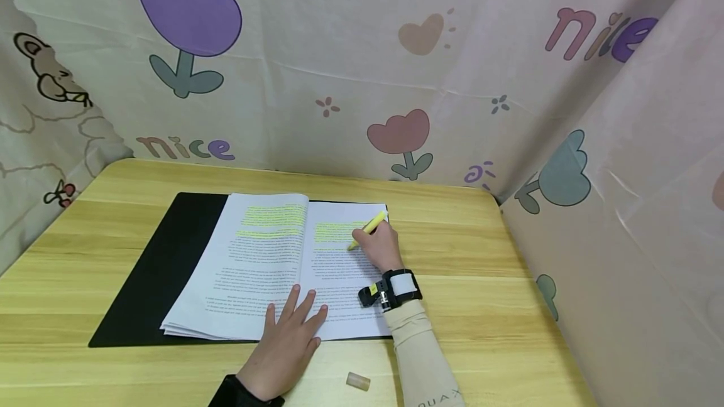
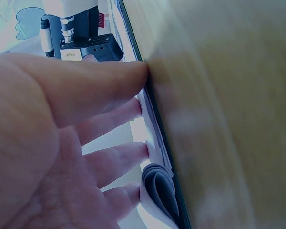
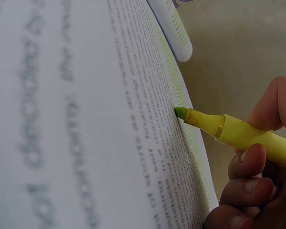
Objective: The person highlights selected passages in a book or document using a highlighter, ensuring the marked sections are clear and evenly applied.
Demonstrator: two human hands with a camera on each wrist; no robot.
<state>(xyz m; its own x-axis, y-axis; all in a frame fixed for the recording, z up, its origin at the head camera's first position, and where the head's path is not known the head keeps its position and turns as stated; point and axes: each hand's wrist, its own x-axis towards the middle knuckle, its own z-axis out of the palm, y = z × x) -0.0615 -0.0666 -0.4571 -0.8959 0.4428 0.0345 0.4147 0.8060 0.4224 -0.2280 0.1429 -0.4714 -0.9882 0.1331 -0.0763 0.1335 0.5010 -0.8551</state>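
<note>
Head view: the right hand (image 1: 381,247) grips one yellow highlighter (image 1: 371,226) at the right page of one open document (image 1: 243,281), on one black folder (image 1: 147,287); the left hand (image 1: 288,344) rests spread along the lower edge. One cap (image 1: 358,381) lies nearby. Left wrist: only here curled sheets (image 2: 158,188) show; the thumb (image 2: 100,83) hides other fingers partly. Right wrist: the green tip (image 3: 180,112) shows clearly.

A: What've we got for surroundings?
B: We've got a wood-grain table (image 1: 481,344), patterned cloth (image 1: 322,30) behind it and at both sides.
A: Prints we can log?
B: Rear: purple tulip (image 1: 189,14) upper left, dusty-pink tulip (image 1: 400,134) right of centre, tan heart (image 1: 421,36) above that. Left: outlined cartoon animal (image 1: 56,74). Right: blue-grey tulip (image 1: 565,171), tilted.
</note>
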